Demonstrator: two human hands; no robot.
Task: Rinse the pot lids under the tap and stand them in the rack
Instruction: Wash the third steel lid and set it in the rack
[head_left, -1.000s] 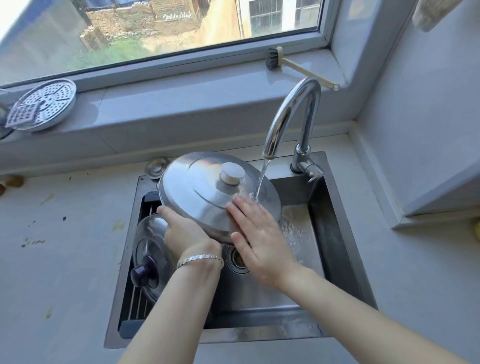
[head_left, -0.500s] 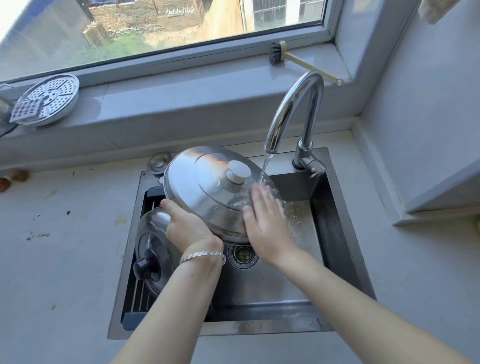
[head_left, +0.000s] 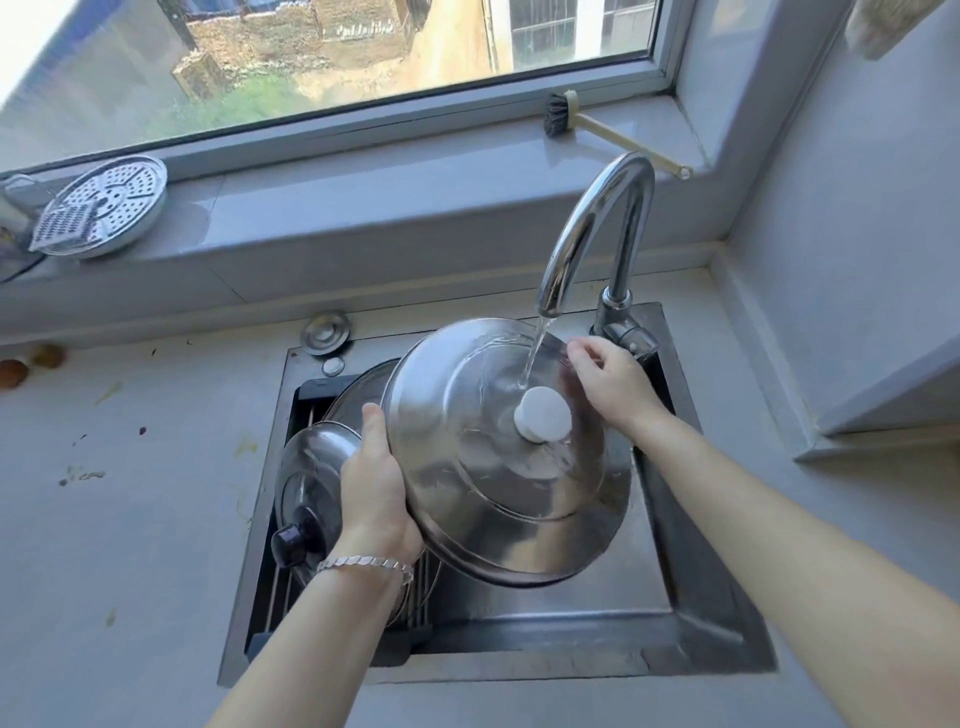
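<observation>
Facing upward, steel lid (head_left: 467, 493) (knob (head_left: 543, 414) uppermost)

Perforated steamer plate (head_left: 111, 208) left on windowsill (head_left: 415, 208), dish brush (head_left: 608, 133) right, drain stopper (head_left: 326, 332) on counter (head_left: 130, 519)

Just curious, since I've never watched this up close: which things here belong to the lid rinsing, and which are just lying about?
In the job:
steel lid, tap, glass lid, rack, sink, left hand, right hand

Lying about:
brush, steamer plate, grater, plug
</observation>
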